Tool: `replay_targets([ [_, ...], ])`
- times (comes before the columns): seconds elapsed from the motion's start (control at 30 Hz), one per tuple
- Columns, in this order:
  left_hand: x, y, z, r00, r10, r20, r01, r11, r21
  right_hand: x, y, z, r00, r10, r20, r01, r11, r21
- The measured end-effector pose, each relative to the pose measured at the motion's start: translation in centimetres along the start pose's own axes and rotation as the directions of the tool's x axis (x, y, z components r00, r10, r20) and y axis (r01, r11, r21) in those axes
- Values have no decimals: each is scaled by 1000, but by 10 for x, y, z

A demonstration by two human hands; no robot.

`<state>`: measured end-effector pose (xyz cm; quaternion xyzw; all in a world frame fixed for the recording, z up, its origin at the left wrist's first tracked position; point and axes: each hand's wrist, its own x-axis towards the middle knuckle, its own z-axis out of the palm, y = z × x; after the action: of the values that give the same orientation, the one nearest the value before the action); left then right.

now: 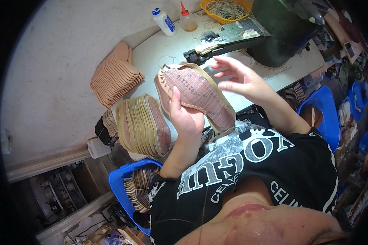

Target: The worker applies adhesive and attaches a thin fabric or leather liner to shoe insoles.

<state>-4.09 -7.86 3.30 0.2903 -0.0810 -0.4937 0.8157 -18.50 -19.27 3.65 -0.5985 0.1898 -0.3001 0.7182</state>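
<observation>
A shoe insole (pixel 196 92) with a pinkish-brown woven face and an olive edge strip is tilted up in front of my chest. Its end nearest the table has a tan pleated rim. My left hand (pixel 186 118) grips it from the left, thumb lying on the face and the other fingers hidden beneath. Part of another pinkish insole (pixel 163 100) shows behind it. My right hand (pixel 243 79) is raised just right of the insole, fingers apart and holding nothing. Past the insole's pleated end is the head of a dark green sewing machine (pixel 237 38).
Left of my left hand stands a stack of olive-edged insoles (pixel 137 124), with a stack of tan insoles (pixel 114 75) beyond it. A white bottle (pixel 164 22), a red-tipped glue bottle (pixel 188 21) and a yellow basket (pixel 206 7) sit farther back. Blue bins (pixel 120 179) flank me.
</observation>
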Motion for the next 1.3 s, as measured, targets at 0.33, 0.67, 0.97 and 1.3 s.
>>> replay_targets([
  [0.33, -1, 5, 7, 977, 213, 19, -213, 975, 62, -6, -18, 11, 999, 41, -1, -40, 983, -181],
  [0.67, -16, 7, 3, 693, 571, 440, -711, 438, 550, -2, -44, 41, 956, -28, 291, 69, 989, -131],
  [0.97, -13, 9, -12, 417, 694, 586, -816, 3, 578, -1, -50, 62, 984, 25, 174, -47, 991, 123],
  [1.3, -14, 22, -21, 300, 517, 802, -774, -360, 521, 3, -51, 64, 977, 94, 191, -141, 958, 248],
])
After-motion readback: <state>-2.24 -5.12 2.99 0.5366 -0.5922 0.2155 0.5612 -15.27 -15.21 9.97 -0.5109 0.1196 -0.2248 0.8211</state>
